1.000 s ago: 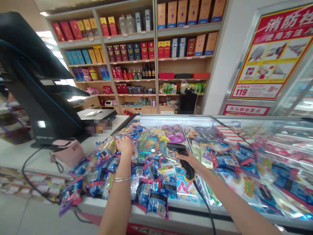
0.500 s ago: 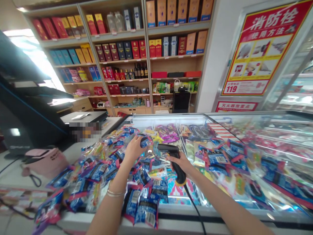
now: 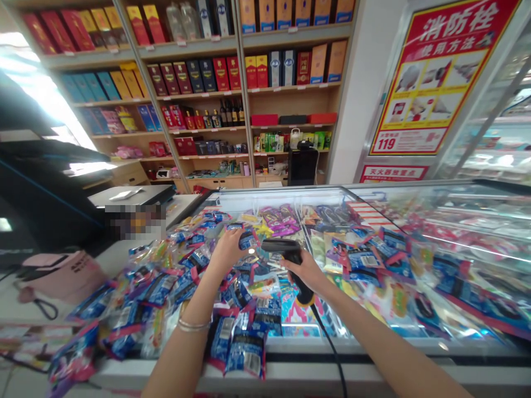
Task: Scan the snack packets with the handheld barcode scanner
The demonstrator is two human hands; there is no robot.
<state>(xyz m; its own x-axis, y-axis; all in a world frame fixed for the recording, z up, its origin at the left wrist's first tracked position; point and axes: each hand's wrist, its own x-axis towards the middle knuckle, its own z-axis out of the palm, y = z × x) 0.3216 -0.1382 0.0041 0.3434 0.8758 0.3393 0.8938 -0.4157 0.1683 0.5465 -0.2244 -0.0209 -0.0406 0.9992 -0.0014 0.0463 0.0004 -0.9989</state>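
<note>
My left hand point(image 3: 227, 250) is closed round a small blue snack packet point(image 3: 248, 239), lifted just above the heap. My right hand point(image 3: 306, 271) grips the handle of a black barcode scanner point(image 3: 282, 249) with a yellow base. The scanner's head points left at the packet, a few centimetres from it. A black cable point(image 3: 332, 354) runs from the scanner down past my right forearm. Several blue and pink packets point(image 3: 232, 331) lie spread under both hands on the glass lid of a chest freezer point(image 3: 315, 354).
A black checkout screen point(image 3: 37, 188) and a pink bag point(image 3: 58, 273) stand on the white counter to the left. Shelves of boxed goods point(image 3: 215, 77) fill the back wall. A red fire-hydrant poster point(image 3: 440, 77) hangs on the right, beside glass freezer doors.
My left hand has picked a blue packet out of the heap and raised it in front of the scanner. The scanner has shifted slightly left toward it, and the camera has panned right.
</note>
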